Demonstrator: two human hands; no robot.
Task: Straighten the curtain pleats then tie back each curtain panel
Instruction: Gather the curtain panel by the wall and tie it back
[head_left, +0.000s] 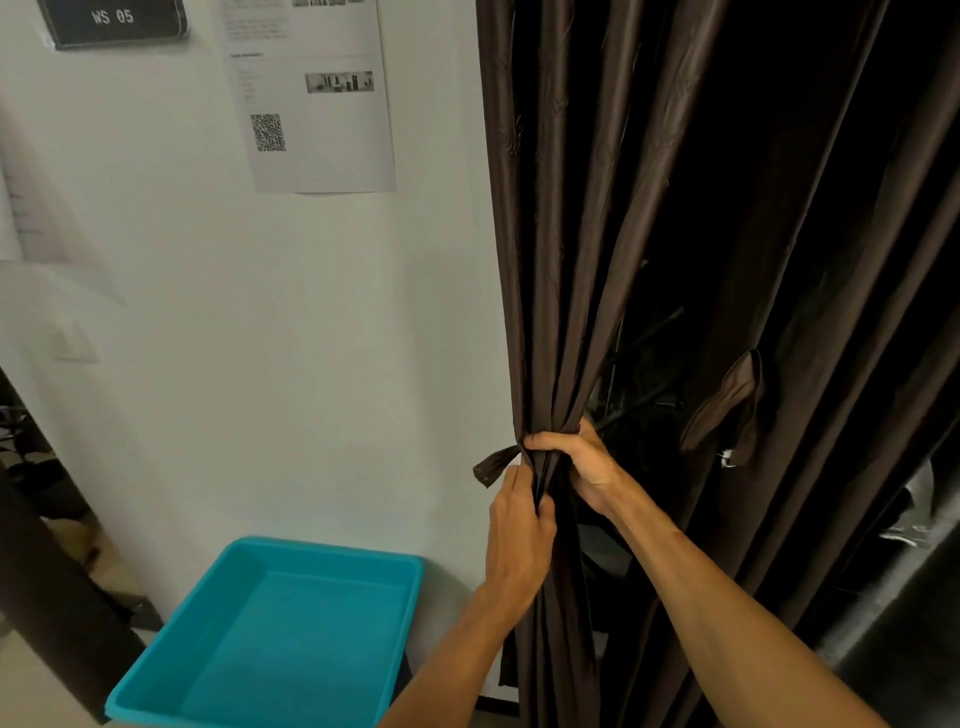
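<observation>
Together: left hand (519, 530), right hand (577, 462), curtain (563, 249).

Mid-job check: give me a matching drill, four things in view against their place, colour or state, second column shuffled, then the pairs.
1 left curtain panel
2 tieback loop
3 tray
4 QR sheet

A up on the wall
B gripped by right hand and left hand
C hanging slack, unheld
D teal, lowest in view

Pairs: 1-B, 2-C, 3-D, 4-A
</observation>
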